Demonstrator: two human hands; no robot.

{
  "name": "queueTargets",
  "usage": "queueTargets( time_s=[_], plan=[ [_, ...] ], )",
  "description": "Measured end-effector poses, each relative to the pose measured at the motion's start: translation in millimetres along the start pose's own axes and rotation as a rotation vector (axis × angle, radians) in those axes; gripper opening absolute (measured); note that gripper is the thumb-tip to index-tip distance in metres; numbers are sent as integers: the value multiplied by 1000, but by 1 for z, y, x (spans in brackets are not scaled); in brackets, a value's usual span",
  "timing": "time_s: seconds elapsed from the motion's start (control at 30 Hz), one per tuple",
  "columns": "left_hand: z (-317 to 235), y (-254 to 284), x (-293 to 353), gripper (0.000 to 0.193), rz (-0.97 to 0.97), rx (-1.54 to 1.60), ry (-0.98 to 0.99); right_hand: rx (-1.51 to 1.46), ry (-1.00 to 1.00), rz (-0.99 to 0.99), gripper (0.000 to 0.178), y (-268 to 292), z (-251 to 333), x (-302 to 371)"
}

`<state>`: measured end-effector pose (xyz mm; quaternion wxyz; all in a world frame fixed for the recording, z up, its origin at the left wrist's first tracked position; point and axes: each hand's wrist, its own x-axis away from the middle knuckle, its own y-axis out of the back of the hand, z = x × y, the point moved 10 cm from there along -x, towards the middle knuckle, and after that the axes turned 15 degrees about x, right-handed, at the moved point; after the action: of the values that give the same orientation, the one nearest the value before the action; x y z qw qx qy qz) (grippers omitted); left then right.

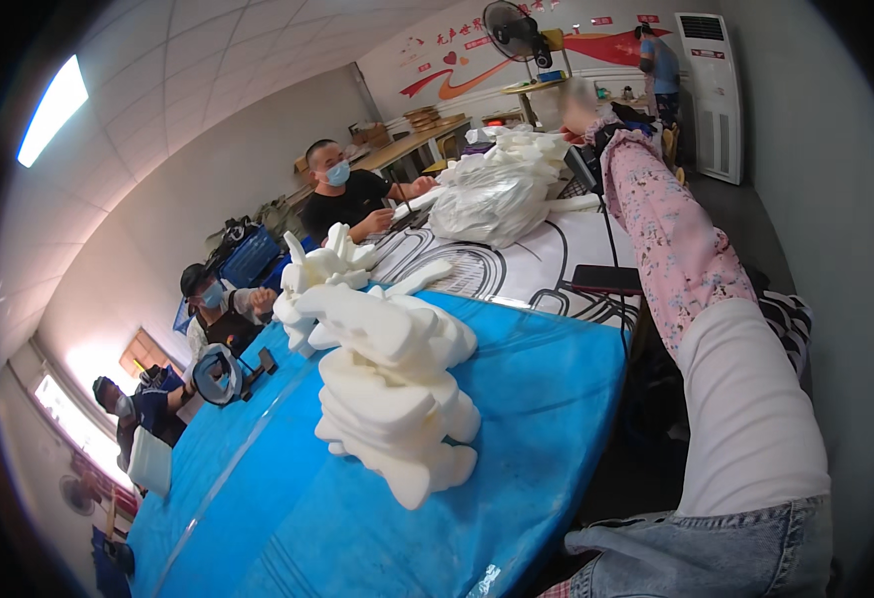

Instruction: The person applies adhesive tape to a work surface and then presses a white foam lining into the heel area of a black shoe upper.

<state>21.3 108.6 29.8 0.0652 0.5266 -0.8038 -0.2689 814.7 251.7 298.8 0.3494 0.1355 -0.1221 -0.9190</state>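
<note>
Head view, tilted. Neither of the wearer's hands shows anywhere in frame, so the grip of left and right cannot be told.

Centre of frame: a stack of white foam pieces [397, 399], irregular shapes piled several high, resting on the blue-covered table [547, 399]. A second, smaller heap of white foam pieces [319, 269] lies just behind it, toward the upper left.

Upper centre: a clear bag stuffed with white pieces [492, 194] sits on a white patterned table [547, 264].

Right of frame: a person's arm in a pink floral sleeve [671, 234] runs diagonally, with a white oversleeve [746, 409] below it and denim [716, 553] at the lower edge.

Left of frame: three masked people sit along the table's far side.
</note>
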Motion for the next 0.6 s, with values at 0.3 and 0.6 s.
queueTargets(
  time_s=[0.3, 0.6],
  plan=[
    [-40, 3, 9, 16, 6, 18, -67, 15, 17, -4, 67, 28, 20, 29],
    [-10, -1, 0, 13, 3, 6, -61, 219, -36, -139, 68, 7, -8, 42]
  ],
)
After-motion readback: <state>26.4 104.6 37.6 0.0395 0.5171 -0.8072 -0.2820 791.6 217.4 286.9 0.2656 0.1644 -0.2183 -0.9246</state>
